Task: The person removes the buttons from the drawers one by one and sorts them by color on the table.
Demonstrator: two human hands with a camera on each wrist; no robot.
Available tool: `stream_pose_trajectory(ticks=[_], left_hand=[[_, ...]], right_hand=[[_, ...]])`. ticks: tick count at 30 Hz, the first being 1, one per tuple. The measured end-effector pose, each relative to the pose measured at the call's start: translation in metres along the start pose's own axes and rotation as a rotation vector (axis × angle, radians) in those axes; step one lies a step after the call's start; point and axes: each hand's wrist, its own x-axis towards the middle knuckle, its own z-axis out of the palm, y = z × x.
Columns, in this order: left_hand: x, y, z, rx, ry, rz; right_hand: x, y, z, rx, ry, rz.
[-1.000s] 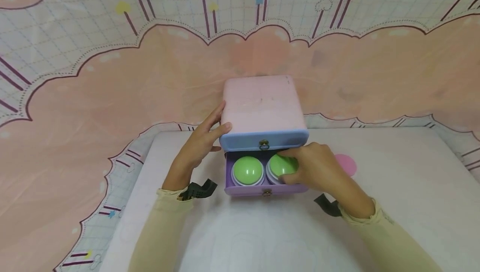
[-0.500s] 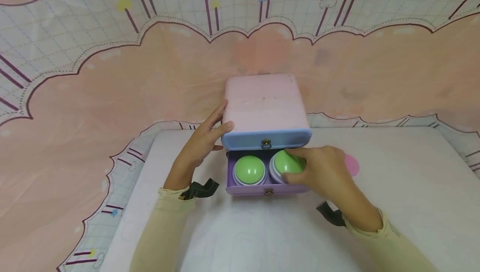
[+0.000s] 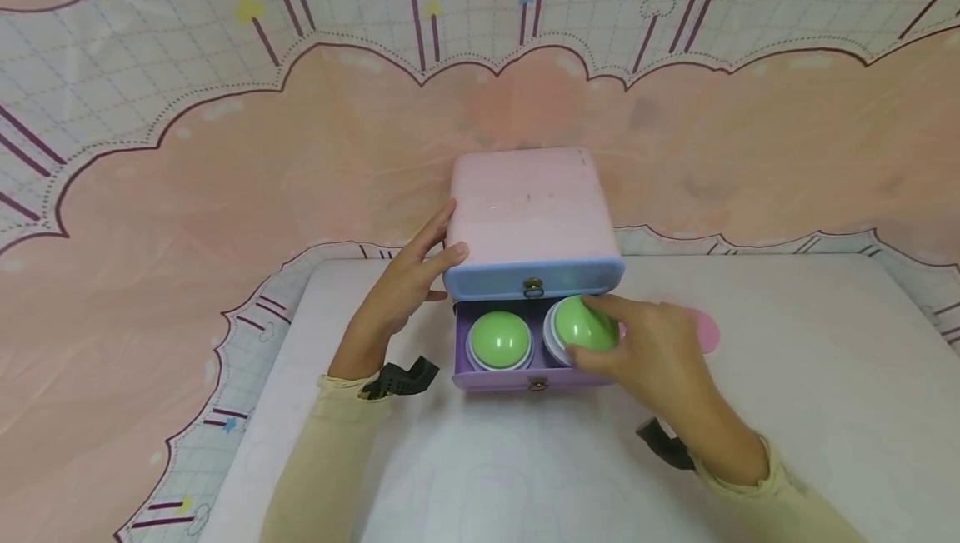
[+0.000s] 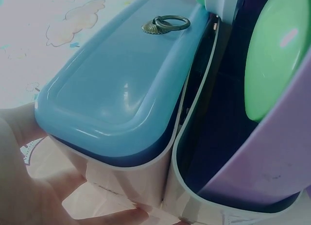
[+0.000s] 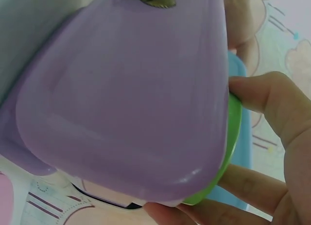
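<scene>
A small chest with a pink top [image 3: 528,206] stands on the table, its upper blue drawer [image 3: 491,280] closed and its lower purple drawer [image 3: 495,381] pulled out. My left hand [image 3: 397,289] rests spread against the chest's left side, thumb on the top edge near the front. With thumb and fingers, my right hand [image 3: 660,351] grips a round green-domed container [image 3: 587,328] at the drawer's right end, tilted and raised partly above the rim. A matching green-domed container [image 3: 500,340] sits level in the left half. In the right wrist view, the purple drawer front [image 5: 126,103] hides most of the held container.
A flat pink disc [image 3: 708,331] lies on the white table [image 3: 810,376] behind the right hand. Small metal ring pulls [image 3: 533,286] hang on both drawer fronts. A patterned cloth [image 3: 360,160] rises close behind the chest.
The right hand has moved slightly right and toward the person, tilting and lifting the right green-domed container. The left hand stays against the chest, and the view has shifted a little.
</scene>
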Motion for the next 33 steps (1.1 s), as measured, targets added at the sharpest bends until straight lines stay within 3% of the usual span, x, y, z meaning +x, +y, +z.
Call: stream_pose_trajectory(ticks=[7, 19, 33], left_hand=[[0.0, 0.0, 0.001, -0.013, -0.001, -0.002], [0.0, 0.002, 0.002, -0.021, -0.003, 0.004], [0.0, -0.001, 0.001, -0.012, -0.001, 0.009]], right_hand=[[-0.002, 0.0, 0.003, -0.018, 0.082, -0.067], [-0.001, -0.011, -0.007, -0.117, 0.117, -0.083], [-0.003, -0.001, -0.023, -0.055, -0.019, 0.011]])
